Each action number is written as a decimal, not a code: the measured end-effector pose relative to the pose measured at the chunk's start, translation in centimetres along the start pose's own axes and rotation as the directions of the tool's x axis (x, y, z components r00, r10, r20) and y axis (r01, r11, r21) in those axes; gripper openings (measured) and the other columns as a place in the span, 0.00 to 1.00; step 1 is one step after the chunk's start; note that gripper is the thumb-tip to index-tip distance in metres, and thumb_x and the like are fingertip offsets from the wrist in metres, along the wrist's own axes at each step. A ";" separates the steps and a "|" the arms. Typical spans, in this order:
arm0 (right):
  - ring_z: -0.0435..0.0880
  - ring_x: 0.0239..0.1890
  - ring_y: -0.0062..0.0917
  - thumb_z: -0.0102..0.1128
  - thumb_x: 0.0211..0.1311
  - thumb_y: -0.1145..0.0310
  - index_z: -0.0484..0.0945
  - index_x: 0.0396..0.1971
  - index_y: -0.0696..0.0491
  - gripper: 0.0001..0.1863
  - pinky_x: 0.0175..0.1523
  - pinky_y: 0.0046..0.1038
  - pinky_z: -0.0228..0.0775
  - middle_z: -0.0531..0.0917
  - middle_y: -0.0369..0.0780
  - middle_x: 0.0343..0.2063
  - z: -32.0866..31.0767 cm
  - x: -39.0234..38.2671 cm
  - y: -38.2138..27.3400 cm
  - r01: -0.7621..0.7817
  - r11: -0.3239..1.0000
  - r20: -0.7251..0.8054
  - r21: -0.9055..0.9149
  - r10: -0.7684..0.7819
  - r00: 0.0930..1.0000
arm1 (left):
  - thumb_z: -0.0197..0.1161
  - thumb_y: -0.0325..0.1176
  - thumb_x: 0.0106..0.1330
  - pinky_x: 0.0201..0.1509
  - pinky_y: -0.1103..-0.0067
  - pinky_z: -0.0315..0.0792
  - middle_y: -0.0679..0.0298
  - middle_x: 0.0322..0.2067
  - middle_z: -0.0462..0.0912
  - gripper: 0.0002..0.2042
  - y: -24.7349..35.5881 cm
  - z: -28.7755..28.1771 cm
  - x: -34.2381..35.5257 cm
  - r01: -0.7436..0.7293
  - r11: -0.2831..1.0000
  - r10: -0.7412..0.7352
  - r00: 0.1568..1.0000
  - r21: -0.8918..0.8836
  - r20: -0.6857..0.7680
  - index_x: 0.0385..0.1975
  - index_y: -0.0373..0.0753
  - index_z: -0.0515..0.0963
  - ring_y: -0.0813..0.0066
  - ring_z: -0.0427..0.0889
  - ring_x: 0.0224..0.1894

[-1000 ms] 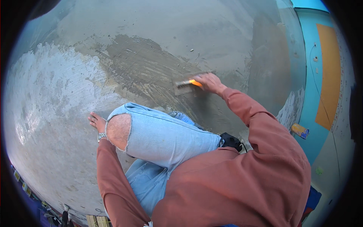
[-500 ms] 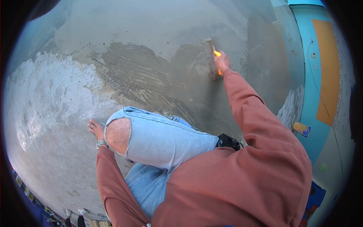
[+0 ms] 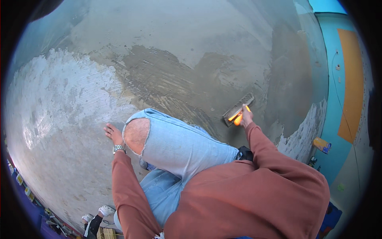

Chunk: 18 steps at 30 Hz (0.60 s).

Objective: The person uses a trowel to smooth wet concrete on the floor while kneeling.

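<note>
My right hand (image 3: 247, 116) is closed around the orange handle of a plastering trowel (image 3: 238, 108). The trowel's long, mortar-smeared blade rests on the wet grey mortar (image 3: 215, 71) spread over the floor, tilted diagonally just beyond my bent knee. Ridged, darker mortar lies to the left of the blade. My left hand (image 3: 115, 134), with a metal watch at its wrist, is spread beside my bare knee on the pale, dry-looking floor (image 3: 71, 131). Nothing shows in its fingers.
At the right runs a turquoise wall (image 3: 332, 87) with an orange panel (image 3: 352, 79) and a hanging cable. A yellow and blue package (image 3: 322, 145) sits by its foot. Another person's shoes (image 3: 106, 210) and wooden pieces (image 3: 109, 233) are at the lower left.
My right hand has drawn the trowel back toward me, and the blade has turned from near upright to diagonal. My left hand stays by the knee. The other person's shoes have shifted.
</note>
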State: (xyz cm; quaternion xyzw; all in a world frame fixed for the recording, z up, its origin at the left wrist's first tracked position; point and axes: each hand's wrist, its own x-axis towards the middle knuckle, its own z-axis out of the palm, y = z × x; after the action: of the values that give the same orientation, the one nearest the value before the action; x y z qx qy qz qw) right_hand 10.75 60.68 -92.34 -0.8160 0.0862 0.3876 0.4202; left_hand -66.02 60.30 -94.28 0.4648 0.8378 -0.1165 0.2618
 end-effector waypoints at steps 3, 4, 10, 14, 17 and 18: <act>0.77 0.22 0.18 0.73 0.72 0.60 0.77 0.37 0.49 0.13 0.25 0.24 0.76 0.78 0.32 0.26 8.1 -5.7 -0.5 0.127 0.988 0.201 -0.092 -0.107 0.974 | 0.57 0.37 0.76 0.85 0.48 0.31 0.23 0.79 0.36 0.46 0.1 1.1 0.2 0.048 0.998 -0.046 0.997 0.040 -0.057 0.81 0.25 0.31 0.28 0.31 0.83; 0.76 0.23 0.17 0.72 0.72 0.62 0.77 0.36 0.48 0.12 0.26 0.23 0.75 0.77 0.31 0.26 11.2 -7.8 -1.1 0.118 0.991 0.280 -0.055 -0.098 0.955 | 0.56 0.36 0.76 0.86 0.48 0.31 0.23 0.79 0.36 0.46 -0.3 1.4 0.2 0.030 0.998 -0.026 0.996 0.050 -0.081 0.81 0.25 0.31 0.29 0.32 0.83; 0.74 0.21 0.16 0.72 0.72 0.64 0.74 0.36 0.48 0.12 0.24 0.25 0.74 0.75 0.31 0.24 29.1 -15.8 -3.0 0.203 0.976 0.469 -0.084 -0.141 0.872 | 0.53 0.33 0.77 0.86 0.48 0.32 0.26 0.80 0.36 0.43 0.3 2.8 0.7 0.011 0.999 -0.006 0.989 0.033 -0.149 0.81 0.27 0.31 0.29 0.33 0.84; 0.76 0.20 0.23 0.74 0.69 0.63 0.74 0.35 0.51 0.14 0.26 0.33 0.74 0.76 0.34 0.24 39.4 -22.9 -2.6 0.325 0.939 0.546 -0.116 -0.213 0.810 | 0.53 0.32 0.78 0.85 0.45 0.43 0.35 0.83 0.34 0.43 -1.7 3.7 0.3 0.063 0.998 -0.062 0.969 -0.005 -0.240 0.83 0.37 0.31 0.31 0.34 0.84; 0.78 0.20 0.26 0.74 0.68 0.63 0.75 0.35 0.53 0.14 0.27 0.34 0.75 0.78 0.36 0.25 45.3 -25.9 -2.5 0.328 0.929 0.611 -0.170 -0.162 0.775 | 0.54 0.32 0.79 0.80 0.40 0.54 0.44 0.84 0.31 0.43 1.0 2.4 -0.9 0.148 0.985 -0.158 0.979 -0.083 -0.125 0.84 0.44 0.31 0.33 0.35 0.84; 0.78 0.20 0.26 0.74 0.68 0.63 0.75 0.35 0.53 0.14 0.27 0.34 0.75 0.78 0.36 0.25 47.1 -26.8 -2.1 0.333 0.925 0.616 -0.180 -0.158 0.772 | 0.54 0.32 0.79 0.80 0.40 0.54 0.44 0.84 0.31 0.43 1.9 1.5 -1.3 0.159 0.983 -0.170 0.978 -0.090 -0.120 0.84 0.44 0.31 0.33 0.35 0.84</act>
State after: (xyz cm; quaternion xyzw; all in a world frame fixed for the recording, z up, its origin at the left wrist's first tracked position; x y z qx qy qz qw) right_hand -33.01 92.54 -88.47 -0.7093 -0.2128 0.5713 0.3539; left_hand -63.37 59.67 -94.74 0.3895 0.8923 -0.0744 0.2159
